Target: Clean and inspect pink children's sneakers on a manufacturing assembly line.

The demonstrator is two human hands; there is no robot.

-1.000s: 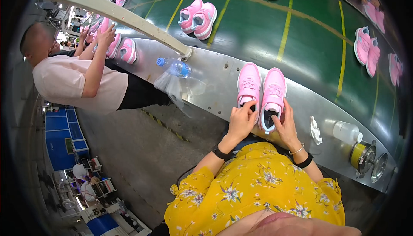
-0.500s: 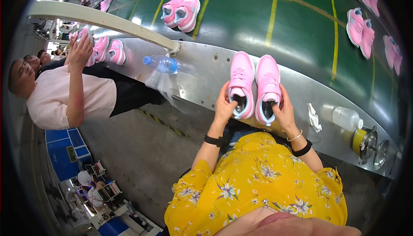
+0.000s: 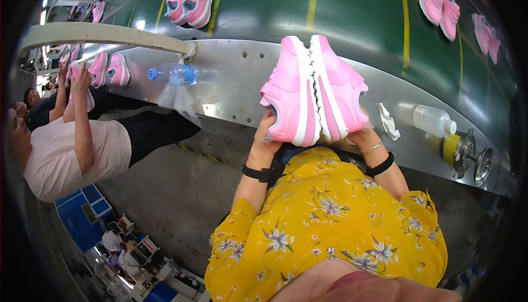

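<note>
While the left hand [image 3: 266,135] pinches a pink fabric shoe with a white sole [image 3: 286,95] near its heel, the right hand [image 3: 363,137] grasps a matching pink shoe [image 3: 340,84] likewise, some fingers of each grip hidden. Both shoes are held tilted at the near edge of a silvery metal bench [image 3: 234,90], their soles turned toward each other. Toward the bench's right end lie a crumpled white tissue [image 3: 388,121] and a translucent white-capped bottle [image 3: 433,120]; leftward, a blue-capped clear water bottle [image 3: 175,75]. Past the far edge, a green conveyor belt [image 3: 360,24] carries paired pink shoes [image 3: 190,2].
</note>
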